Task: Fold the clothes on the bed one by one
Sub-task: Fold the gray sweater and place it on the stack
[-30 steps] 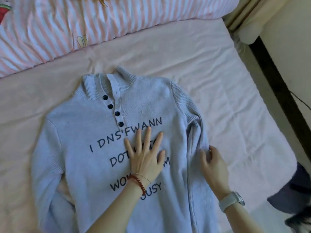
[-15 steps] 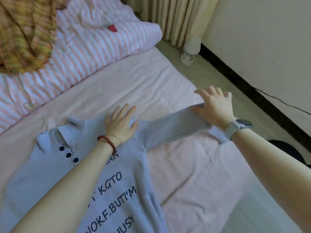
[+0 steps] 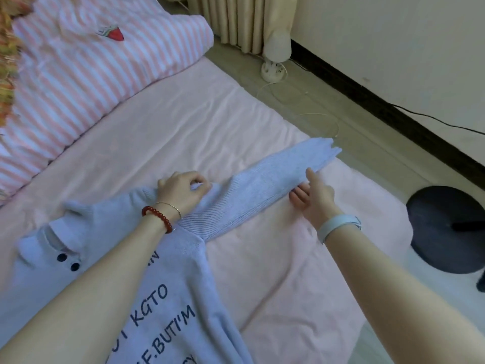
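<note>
Lying front-up on the near left of the pink bed sheet (image 3: 236,122), the pale blue sweater (image 3: 162,298) stretches one sleeve (image 3: 265,185) out to the right. At its shoulder the left hand (image 3: 181,193) pinches the knit. The right hand (image 3: 313,195), fingers relaxed, touches the sleeve's near edge. Farther left lies a striped duvet (image 3: 86,64).

The pale blue sweater (image 3: 168,298) carries dark printed lettering on its chest. Legible parts read "KGTO" and "F.BUTI'M". The remaining letters are cut off or hidden by an arm.

Sweater (image 3: 168,258) on pink bed (image 3: 288,271)
</note>
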Tool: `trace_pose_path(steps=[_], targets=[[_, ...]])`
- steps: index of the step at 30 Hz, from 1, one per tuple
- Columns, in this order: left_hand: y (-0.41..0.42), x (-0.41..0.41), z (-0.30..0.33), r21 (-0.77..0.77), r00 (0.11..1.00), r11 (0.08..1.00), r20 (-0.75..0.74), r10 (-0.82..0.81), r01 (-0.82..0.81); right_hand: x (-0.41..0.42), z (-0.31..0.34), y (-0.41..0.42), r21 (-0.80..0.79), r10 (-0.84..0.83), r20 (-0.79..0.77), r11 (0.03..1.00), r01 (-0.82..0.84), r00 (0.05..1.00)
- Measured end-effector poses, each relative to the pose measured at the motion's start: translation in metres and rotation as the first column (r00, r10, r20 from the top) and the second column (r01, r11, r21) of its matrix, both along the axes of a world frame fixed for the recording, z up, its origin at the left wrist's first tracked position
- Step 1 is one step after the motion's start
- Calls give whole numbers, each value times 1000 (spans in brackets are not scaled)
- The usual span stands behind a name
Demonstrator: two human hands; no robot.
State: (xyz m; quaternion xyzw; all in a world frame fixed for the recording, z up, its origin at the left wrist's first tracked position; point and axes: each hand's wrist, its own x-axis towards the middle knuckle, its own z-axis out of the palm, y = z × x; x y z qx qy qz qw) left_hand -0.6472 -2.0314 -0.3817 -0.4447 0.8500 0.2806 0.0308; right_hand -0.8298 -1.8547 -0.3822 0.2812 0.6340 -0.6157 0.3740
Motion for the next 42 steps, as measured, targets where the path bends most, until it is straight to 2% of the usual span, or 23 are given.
trace_pose_path(steps=[2, 3, 8, 11, 13, 15, 17, 19, 21, 23, 24, 26, 28, 30, 32, 33, 34, 36, 37, 38, 39, 40, 42], targets=[[4, 0, 5, -145, 977, 981, -188, 101, -129, -15, 3, -8, -17, -60, 0, 998, 60, 998], [7, -2, 5, -203, 971, 966, -207, 120, -162, -21, 4, -9, -11, -68, -2, 998, 68, 998], [40, -5, -7, -242, 987, 967, 117, 110, -80, -38, -1, 1, 63, 36, 53, 997, -40, 998], [74, 13, -6, -343, 992, 933, 24, 123, -107, -37, -3, -11, 22, -26, 81, 999, 25, 996], [95, 29, -7, -357, 996, 934, 73, 46, -17, -37, 0, -24, -9, -106, 48, 994, 107, 993], [102, 42, -14, -241, 955, 966, 296, -20, 95, -34, 4, -33, 7, -166, -53, 986, 166, 985], [93, 43, -25, -115, 887, 985, 457, -64, 131, -27, 7, -37, 29, -137, -281, 988, 151, 950], [80, 35, -27, -3, 855, 993, 508, -102, 121, -14, 13, -37, 82, -21, -498, 994, 71, 867], [69, 28, -10, 152, 902, 987, 419, -103, 42, 4, 23, -35, 120, 116, -621, 991, -52, 775], [63, 32, 15, 332, 988, 933, 114, 108, -140, 28, 39, -36, 133, 228, -710, 973, -191, 667], [62, 42, 29, 438, 956, 868, -58, 289, -236, 45, 49, -37, 141, 278, -749, 954, -266, 601], [64, 77, 59, 644, 770, 685, -227, 596, -341, 86, 73, -39, 168, 349, -849, 890, -424, 396], [71, 128, 84, 841, 567, 445, -212, 796, -309, 134, 91, -37, 239, 364, -927, 762, -601, 92], [80, 189, 98, 959, 324, 205, -134, 936, -197, 182, 95, -26, 379, 319, -919, 541, -751, -234], [91, 254, 101, 993, 131, 58, -44, 990, -105, 226, 84, -5, 549, 241, -835, 296, -782, -495], [100, 283, 100, 996, 97, 7, 2, 995, -93, 245, 75, 12, 638, 207, -769, 186, -747, -605], [109, 308, 96, 993, 108, -45, 58, 992, -113, 261, 65, 31, 720, 180, -692, 88, -689, -699], [133, 341, 82, 949, 177, -160, 212, 961, -271, 282, 47, 69, 801, 170, -571, -96, -590, -803], [146, 349, 74, 903, 216, -182, 281, 935, -388, 287, 40, 84, 802, 194, -551, -148, -579, -812], [157, 351, 68, 862, 261, -164, 319, 911, -480, 288, 37, 95, 783, 254, -559, -149, -603, -789], [166, 350, 61, 834, 297, -119, 321, 899, -539, 287, 34, 102, 748, 355, -589, -102, -656, -726], [172, 347, 53, 809, 326, -41, 282, 902, -586, 285, 32, 107, 707, 482, -621, 5, -707, -618], [182, 343, 34, 667, 489, 272, 158, 858, -693, 278, 28, 115, 660, 743, -608, 277, -699, -279]])
